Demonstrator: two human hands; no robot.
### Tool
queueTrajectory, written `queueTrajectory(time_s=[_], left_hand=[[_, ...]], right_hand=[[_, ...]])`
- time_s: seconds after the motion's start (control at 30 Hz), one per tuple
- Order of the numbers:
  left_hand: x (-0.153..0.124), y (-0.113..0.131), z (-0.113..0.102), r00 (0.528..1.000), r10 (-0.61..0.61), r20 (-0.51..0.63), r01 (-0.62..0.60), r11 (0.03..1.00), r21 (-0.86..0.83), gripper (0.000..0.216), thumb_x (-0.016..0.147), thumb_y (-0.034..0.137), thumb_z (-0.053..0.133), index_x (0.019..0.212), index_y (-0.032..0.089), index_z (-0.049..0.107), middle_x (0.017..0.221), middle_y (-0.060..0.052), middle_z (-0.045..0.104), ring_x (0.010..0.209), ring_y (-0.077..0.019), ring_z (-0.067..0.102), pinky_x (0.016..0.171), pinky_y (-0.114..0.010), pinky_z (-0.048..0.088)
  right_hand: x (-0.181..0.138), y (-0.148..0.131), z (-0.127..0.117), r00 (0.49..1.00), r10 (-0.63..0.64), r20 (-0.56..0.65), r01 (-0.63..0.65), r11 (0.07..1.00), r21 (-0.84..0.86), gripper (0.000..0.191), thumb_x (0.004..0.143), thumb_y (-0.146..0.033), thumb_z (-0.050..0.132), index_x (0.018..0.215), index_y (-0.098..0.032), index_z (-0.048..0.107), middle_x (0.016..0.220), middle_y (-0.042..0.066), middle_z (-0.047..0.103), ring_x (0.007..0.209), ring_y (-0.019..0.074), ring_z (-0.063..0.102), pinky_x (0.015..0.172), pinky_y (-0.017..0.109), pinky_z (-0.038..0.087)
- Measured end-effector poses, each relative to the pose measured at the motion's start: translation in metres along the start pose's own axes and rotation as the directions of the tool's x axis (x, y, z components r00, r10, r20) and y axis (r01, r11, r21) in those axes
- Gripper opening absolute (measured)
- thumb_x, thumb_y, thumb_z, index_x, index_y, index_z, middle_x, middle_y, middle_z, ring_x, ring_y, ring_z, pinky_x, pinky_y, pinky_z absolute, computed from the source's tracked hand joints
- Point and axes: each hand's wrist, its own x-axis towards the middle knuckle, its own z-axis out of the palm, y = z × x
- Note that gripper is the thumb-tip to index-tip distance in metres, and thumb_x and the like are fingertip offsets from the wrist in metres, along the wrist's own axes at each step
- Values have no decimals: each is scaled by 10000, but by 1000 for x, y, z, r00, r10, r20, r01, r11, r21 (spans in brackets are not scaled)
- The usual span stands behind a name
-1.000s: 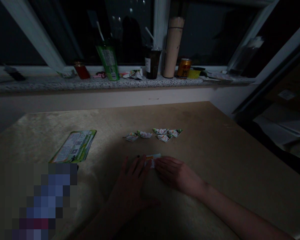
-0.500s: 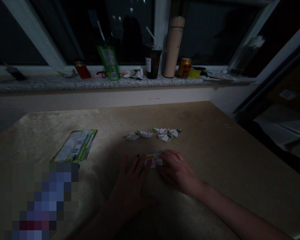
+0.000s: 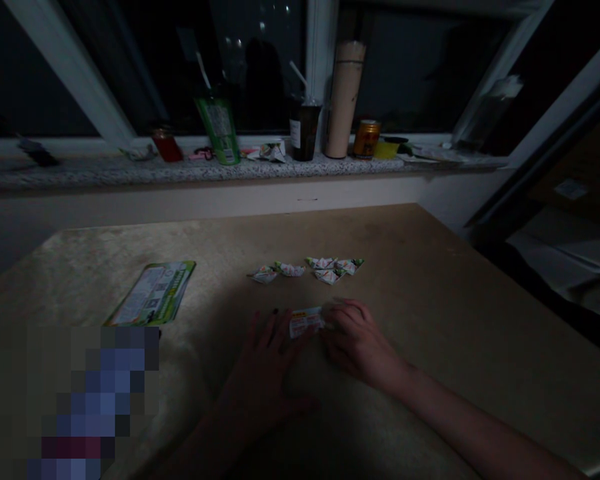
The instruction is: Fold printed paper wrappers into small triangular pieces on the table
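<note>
The slip point(image 3: 305, 321) lies flat on the bench point(image 3: 430, 293) between my left hand point(image 3: 264, 368) and right hand point(image 3: 360, 341), probably so one side can steady it while the other works its end. The folded papers point(image 3: 291, 269) sit beyond both, likely out of their way. My left is spread open, fingertips at the slip; my right curls at its right end, whether pinching I cannot tell

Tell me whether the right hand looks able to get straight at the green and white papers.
Probably not straight across: the left hand lies spread between the right hand, at the small printed slip, and the green and white papers. Going over the left hand looks possible.
</note>
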Motion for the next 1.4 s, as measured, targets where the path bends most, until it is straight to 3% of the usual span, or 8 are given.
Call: queueTrajectory(time_s=[0.2,0.43,0.67,0.87,1.0,1.1,1.23,1.4], left_hand=[[0,-2,3,1000,9,15,-9,999,-33,922,687,789,466,1438,305,243,1480,-142,269,1333,-400,219,1041,-621,108],[2,1,-1,1000,-7,29,8,999,-36,924,675,800,462,1430,305,269,1482,-123,276,1320,-406,246,1041,-633,90],[2,2,-5,997,-18,77,22,998,-51,912,699,789,448,1443,314,218,1490,-127,257,1339,-392,210,1035,-640,55],[2,1,-6,994,-24,103,30,998,-56,942,672,789,487,1441,318,214,1496,-137,237,1344,-386,200,1032,-642,49],[2,0,-4,995,-17,102,22,999,-48,928,687,785,470,1438,291,237,1488,-149,252,1346,-372,209,1037,-638,1],[2,0,-3,995,-18,98,24,998,-55,925,707,787,429,1433,236,268,1481,-150,271,1348,-364,208,1050,-620,-17],[1,-3,-4,994,-46,96,54,996,-74,939,778,733,390,1452,114,179,1484,-154,260,1355,-325,208,1081,-570,-16],[3,-15,-12,993,-6,118,18,995,-100,693,878,639,312,1418,205,297,1477,-85,306,1330,-304,273,1073,-584,-36]], right_hand=[[-2,2,3,994,-31,-108,27,999,-40,113,822,-180,566,868,-195,669,923,67,622,990,221,512,974,463,343],[-6,1,1,1000,8,-5,-8,1000,-8,142,850,-192,537,921,-176,659,953,78,624,995,215,533,972,443,364],[-9,2,-1,997,-59,-40,58,998,-31,187,866,-168,517,998,-189,647,1054,61,666,1125,217,511,1007,463,357],[-4,-2,-1,997,-61,-44,60,998,-12,207,868,-158,494,1001,-169,652,1107,74,659,1139,218,528,1025,456,370],[0,-6,0,995,-81,-54,83,996,42,270,888,-171,465,1119,-160,604,1104,70,669,1102,195,569,1049,448,359],[0,-8,5,998,-68,-17,69,993,93,316,894,-210,461,1189,-159,564,1137,78,655,1060,178,597,1027,392,401],[-2,-9,11,997,-57,52,53,997,63,339,899,-244,461,1216,-157,543,1189,102,618,1086,194,575,1019,385,398],[0,-13,8,988,-63,144,65,998,-3,301,896,-314,494,1163,-196,570,1202,88,592,1145,218,512,1035,436,336]])
